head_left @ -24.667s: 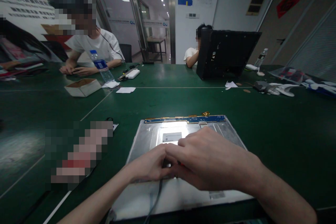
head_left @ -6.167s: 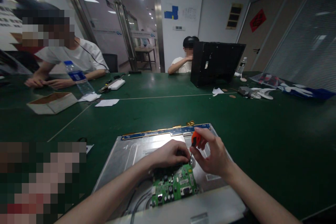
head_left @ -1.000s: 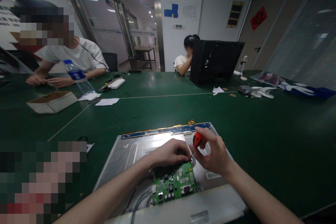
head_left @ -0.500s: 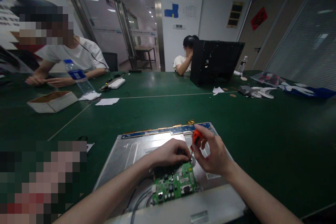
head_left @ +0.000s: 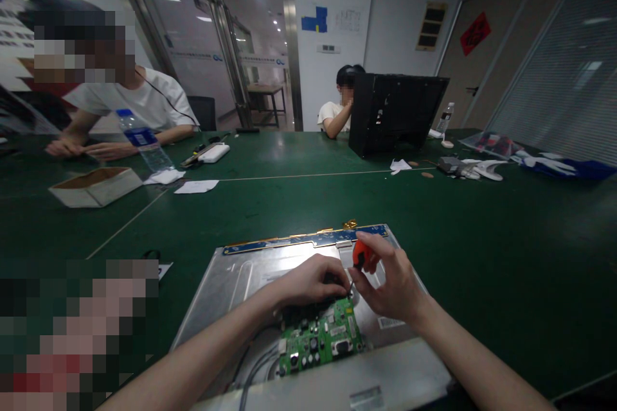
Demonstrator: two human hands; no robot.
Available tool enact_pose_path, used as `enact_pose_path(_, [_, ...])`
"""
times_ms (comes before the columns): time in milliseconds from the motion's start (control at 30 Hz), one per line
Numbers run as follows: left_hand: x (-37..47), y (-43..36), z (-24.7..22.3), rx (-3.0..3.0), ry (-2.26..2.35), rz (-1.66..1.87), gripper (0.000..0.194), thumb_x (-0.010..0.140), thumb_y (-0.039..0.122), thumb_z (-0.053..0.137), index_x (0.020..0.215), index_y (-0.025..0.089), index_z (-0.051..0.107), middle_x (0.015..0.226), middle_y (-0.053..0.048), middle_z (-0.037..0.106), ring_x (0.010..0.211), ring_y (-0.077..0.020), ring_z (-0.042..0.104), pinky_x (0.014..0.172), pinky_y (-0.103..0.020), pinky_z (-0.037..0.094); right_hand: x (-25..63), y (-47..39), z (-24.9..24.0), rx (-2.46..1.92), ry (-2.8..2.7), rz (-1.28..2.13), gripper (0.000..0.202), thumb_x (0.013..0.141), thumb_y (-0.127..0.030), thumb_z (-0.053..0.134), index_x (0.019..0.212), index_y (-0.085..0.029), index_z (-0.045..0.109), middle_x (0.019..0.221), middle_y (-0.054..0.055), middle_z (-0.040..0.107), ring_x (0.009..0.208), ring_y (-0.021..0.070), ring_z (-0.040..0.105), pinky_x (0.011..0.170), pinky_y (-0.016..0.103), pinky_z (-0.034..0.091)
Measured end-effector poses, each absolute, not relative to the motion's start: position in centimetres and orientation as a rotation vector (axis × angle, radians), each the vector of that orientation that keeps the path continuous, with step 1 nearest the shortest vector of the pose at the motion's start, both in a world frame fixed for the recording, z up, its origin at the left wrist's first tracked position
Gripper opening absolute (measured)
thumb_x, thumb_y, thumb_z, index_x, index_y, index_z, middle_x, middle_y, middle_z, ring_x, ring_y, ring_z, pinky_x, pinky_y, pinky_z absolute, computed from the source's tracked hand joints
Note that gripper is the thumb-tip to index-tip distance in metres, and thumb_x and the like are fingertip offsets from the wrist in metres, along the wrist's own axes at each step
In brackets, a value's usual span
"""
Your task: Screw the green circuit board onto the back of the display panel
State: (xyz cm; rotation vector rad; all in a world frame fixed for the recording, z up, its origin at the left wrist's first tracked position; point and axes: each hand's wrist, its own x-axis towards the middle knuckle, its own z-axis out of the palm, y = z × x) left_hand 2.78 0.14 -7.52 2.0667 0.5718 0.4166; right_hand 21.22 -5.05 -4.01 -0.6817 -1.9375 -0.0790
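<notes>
In the head view a flat metal display panel lies in front of me, with a green circuit board on its back. My right hand is closed around the orange-red handle of a screwdriver. Its shaft points down at the board's upper right corner. There my left hand rests with curled fingers close to the screwdriver tip; whatever they pinch, if anything, is hidden. A narrow blue circuit strip runs along the panel's far edge, and dark cables lie left of the board.
Across the green table sit a cardboard box, a water bottle, and a black monitor casing. White gloves lie at the right. Two people sit on the far side.
The screwdriver handle has turned slightly in my right hand, whose fingers have shifted a little. My left hand and the panel stay in place.
</notes>
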Motion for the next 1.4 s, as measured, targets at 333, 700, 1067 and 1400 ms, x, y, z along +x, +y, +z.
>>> enact_pose_path(333, [2.81, 0.08, -7.29, 2.058, 0.558, 0.416, 0.008, 0.081, 0.023, 0.067, 0.081, 0.016, 0.068, 0.076, 0.000, 0.064, 0.072, -0.0149, 0.057, 0.068, -0.023, 0.044, 21.25, -5.05, -4.34, -0.711, -1.917, -0.092, 0.057, 0.081, -0.013, 0.055, 0.133, -0.019, 0.033, 0.077, -0.001, 0.058, 0.052, 0.0106, 0.051, 0.046, 0.023, 0.045])
enact_pose_path(700, [2.74, 0.16, -7.51, 2.066, 0.568, 0.427, 0.009, 0.081, 0.024, 0.067, 0.079, 0.016, 0.068, 0.076, 0.000, 0.064, 0.072, -0.0151, 0.057, 0.068, -0.023, 0.043, 21.20, -5.17, -3.99, -0.706, -1.925, -0.112, 0.051, 0.085, -0.020, 0.053, 0.132, -0.020, 0.034, 0.076, -0.001, 0.058, 0.051, 0.0111, 0.050, 0.045, 0.024, 0.043])
enact_pose_path(1067, [2.79, 0.07, -7.28, 2.065, 0.555, 0.423, 0.007, 0.081, 0.022, 0.067, 0.079, 0.015, 0.067, 0.074, 0.000, 0.063, 0.070, -0.0147, 0.057, 0.066, -0.023, 0.043, 21.17, -5.26, -4.03, -0.709, -1.924, -0.111, 0.054, 0.081, -0.012, 0.052, 0.132, -0.017, 0.034, 0.077, 0.000, 0.058, 0.053, 0.0115, 0.051, 0.047, 0.025, 0.044])
enact_pose_path(1400, [2.68, 0.25, -7.56, 2.078, 0.565, 0.420, 0.009, 0.081, 0.025, 0.068, 0.080, 0.016, 0.069, 0.078, 0.000, 0.065, 0.074, -0.0153, 0.059, 0.069, -0.023, 0.044, 21.24, -5.03, -4.13, -0.694, -1.937, -0.115, 0.051, 0.083, -0.017, 0.055, 0.130, -0.019, 0.035, 0.074, -0.001, 0.057, 0.054, 0.0115, 0.049, 0.047, 0.024, 0.042])
